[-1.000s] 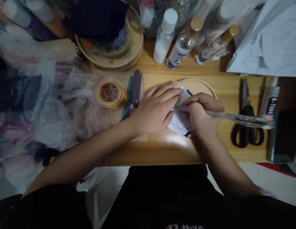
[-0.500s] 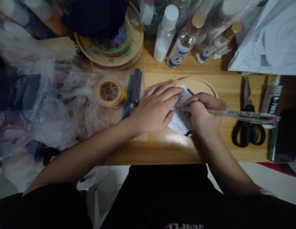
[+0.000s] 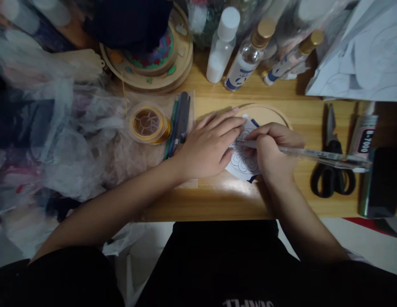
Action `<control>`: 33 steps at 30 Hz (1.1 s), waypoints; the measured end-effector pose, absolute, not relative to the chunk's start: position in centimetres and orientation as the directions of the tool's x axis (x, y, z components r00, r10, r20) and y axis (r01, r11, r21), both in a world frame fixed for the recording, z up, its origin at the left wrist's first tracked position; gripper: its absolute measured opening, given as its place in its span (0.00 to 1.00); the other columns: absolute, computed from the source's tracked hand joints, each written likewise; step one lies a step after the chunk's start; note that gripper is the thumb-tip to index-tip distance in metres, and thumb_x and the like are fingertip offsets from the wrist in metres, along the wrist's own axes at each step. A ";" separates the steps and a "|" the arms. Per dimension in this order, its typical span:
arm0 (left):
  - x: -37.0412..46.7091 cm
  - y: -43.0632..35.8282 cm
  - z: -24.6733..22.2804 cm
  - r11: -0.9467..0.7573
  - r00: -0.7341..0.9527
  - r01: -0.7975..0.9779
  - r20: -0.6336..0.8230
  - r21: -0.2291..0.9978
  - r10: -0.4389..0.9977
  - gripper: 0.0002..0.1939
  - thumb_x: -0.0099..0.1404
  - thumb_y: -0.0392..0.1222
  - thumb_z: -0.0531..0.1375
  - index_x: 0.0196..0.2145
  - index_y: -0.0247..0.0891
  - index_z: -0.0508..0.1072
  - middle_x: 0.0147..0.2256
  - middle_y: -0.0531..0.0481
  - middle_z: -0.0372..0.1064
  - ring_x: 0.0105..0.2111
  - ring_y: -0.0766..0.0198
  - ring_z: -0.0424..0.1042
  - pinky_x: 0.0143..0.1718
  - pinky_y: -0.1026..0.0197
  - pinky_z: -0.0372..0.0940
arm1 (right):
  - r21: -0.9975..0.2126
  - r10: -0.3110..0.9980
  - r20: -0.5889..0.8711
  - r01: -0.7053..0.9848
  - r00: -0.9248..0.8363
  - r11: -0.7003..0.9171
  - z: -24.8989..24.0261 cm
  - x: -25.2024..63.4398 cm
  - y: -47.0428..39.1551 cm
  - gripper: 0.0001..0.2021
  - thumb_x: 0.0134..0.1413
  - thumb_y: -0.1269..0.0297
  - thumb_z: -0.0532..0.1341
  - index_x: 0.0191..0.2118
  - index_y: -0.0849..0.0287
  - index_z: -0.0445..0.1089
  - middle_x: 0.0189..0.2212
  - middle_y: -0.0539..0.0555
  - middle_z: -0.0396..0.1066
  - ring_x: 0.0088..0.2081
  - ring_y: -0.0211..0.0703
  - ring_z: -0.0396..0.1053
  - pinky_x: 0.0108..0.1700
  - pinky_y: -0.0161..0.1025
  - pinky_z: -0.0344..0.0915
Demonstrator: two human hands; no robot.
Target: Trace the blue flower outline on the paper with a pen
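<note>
Two bare hands work close together in the head view. The right hand [image 3: 276, 149] is closed in a writing grip, thumb and fingers pinched around a slim clear-barrelled pen [image 3: 307, 152]. The pen's tip points left from the grip, at or just over a paper cutout [image 3: 243, 164] printed with a line-drawn flower; contact is too fine to tell. The cutout lies just left of the grip, partly beneath its fingers. The left hand [image 3: 207, 147] lies flat, palm down and fingers extended, its fingertips on the cutout's left side, gripping nothing visible. Dark blue edges [image 3: 255, 123] show from under the cutout, and a round rimmed wooden board [image 3: 268, 111] shows just beyond the grip.

To the right of the grip, black-handled scissors [image 3: 334, 146] lie under the pen's far end, then a B-7000 glue tube [image 3: 364, 136] and a dark smartphone [image 3: 382, 183]. Farther beyond the grip stand a white-capped bottle [image 3: 220, 49] and two gold-capped bottles [image 3: 244, 66]. Well left of it sits a spool of yellow thread [image 3: 150, 124].
</note>
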State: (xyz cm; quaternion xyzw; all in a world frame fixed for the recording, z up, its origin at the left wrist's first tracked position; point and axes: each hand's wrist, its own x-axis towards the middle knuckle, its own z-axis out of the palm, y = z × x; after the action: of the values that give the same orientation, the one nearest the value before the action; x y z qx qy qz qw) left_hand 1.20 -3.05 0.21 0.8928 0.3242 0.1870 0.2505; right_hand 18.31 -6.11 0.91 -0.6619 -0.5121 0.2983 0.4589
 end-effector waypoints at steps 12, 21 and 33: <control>1.3 -3.1 0.3 -0.668 0.716 0.494 0.176 0.557 0.676 0.23 0.68 0.34 0.57 0.61 0.29 0.69 0.65 0.37 0.65 0.70 0.47 0.57 0.69 0.42 0.54 | -0.886 0.951 0.063 0.456 0.301 -0.085 0.9 18.4 -6.2 0.10 0.45 0.70 0.57 0.24 0.57 0.76 0.18 0.47 0.70 0.21 0.37 0.68 0.27 0.37 0.67; 1.2 -3.1 0.2 -0.673 0.712 0.487 0.192 0.557 0.675 0.24 0.68 0.34 0.57 0.61 0.29 0.69 0.64 0.36 0.66 0.70 0.46 0.58 0.69 0.42 0.54 | -0.887 0.947 0.078 0.456 0.311 -0.077 1.2 18.2 -6.1 0.10 0.45 0.72 0.56 0.23 0.56 0.75 0.17 0.47 0.71 0.21 0.37 0.68 0.26 0.36 0.66; 1.2 -3.1 0.1 -0.683 0.709 0.492 0.207 0.539 0.674 0.22 0.68 0.34 0.58 0.59 0.31 0.70 0.64 0.38 0.66 0.70 0.47 0.58 0.69 0.42 0.55 | -0.914 0.935 0.056 0.395 0.349 -0.092 1.0 18.3 -6.2 0.09 0.43 0.70 0.57 0.23 0.56 0.75 0.16 0.46 0.71 0.19 0.36 0.66 0.24 0.35 0.64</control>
State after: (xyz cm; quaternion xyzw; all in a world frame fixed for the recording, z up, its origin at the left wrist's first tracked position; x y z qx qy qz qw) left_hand 1.19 -3.08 0.09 0.8957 0.3255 0.1985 0.2288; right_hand 18.26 -6.19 1.04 -0.6789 -0.4900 0.2922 0.4622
